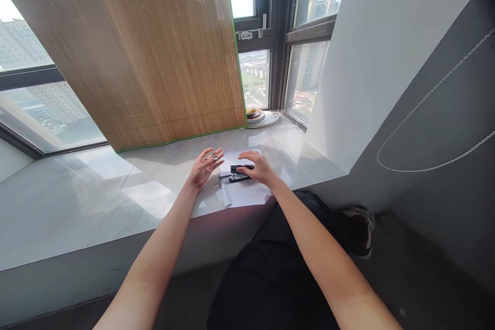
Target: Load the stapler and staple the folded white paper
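Stapler (240,172), black with a metal base, lying flat on white paper (243,188) near the front edge of the pale marble desk (96,201). Right hand (258,167) resting palm down on top of it, fingers (244,167) pressed over the black upper arm; grip laid over the stapler rather than curled around it, so not a full clasp. Left hand (204,166) just beside the stapler to its left, raised slightly off the desk, palm turned inward, fingers spread and loosely curved; grip open, holding nothing, a ring visible on one finger. Paper reaching past the stapler toward the window and toward the desk edge, with one corner folded or creased at the lower left.

Further back in the same head view: bamboo blind (162,51) with green edging, hanging down to the desk surface and covering the middle window. Stacked plates (260,115) at the far corner of the desk, well apart from the hands. Window latch (251,33) on the dark frame above them. Beaded cord (436,129) looping across the grey wall at right. Dark clothing (270,278) and a shoe (361,227) below the desk edge.
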The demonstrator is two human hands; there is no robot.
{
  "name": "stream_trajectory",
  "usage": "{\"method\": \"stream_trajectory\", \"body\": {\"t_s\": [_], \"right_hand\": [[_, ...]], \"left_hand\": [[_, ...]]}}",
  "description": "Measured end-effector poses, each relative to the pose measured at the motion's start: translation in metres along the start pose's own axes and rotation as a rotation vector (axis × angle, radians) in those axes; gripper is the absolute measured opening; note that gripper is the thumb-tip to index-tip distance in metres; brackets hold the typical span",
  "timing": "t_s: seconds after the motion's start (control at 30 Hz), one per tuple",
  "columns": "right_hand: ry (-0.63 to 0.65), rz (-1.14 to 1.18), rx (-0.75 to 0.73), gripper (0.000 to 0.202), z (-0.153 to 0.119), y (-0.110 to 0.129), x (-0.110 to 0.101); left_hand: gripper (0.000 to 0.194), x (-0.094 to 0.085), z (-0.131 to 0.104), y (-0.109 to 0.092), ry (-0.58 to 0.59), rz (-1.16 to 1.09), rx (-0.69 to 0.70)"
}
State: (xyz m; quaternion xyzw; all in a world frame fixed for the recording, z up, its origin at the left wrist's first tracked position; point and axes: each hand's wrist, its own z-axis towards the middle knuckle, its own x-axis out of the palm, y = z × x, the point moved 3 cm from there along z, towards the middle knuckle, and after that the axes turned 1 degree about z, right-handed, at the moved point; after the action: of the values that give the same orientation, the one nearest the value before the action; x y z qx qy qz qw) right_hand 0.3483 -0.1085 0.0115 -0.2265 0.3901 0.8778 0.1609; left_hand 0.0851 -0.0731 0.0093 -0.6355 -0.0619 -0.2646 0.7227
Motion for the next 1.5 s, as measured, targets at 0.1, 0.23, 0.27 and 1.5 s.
{"method": "stream_trajectory", "body": {"t_s": [0.1,0.23,0.27,1.5], "right_hand": [[-0.018,-0.115,-0.258,0.020,0.012,0.024,0.003],[0.119,-0.239,-0.405,0.016,0.034,0.045,0.026],[0.148,-0.274,-0.412,0.015,0.040,0.047,0.032],[-0.037,-0.468,0.702,0.040,0.045,-0.131,-0.040]], "left_hand": [[0.052,0.004,-0.002,0.002,0.034,0.051,-0.020],[0.052,0.007,-0.004,0.002,0.010,0.088,-0.027],[0.053,0.007,-0.004,0.002,-0.003,0.084,-0.035],[0.018,-0.044,0.002,-0.005,-0.576,0.001,0.232]]}}
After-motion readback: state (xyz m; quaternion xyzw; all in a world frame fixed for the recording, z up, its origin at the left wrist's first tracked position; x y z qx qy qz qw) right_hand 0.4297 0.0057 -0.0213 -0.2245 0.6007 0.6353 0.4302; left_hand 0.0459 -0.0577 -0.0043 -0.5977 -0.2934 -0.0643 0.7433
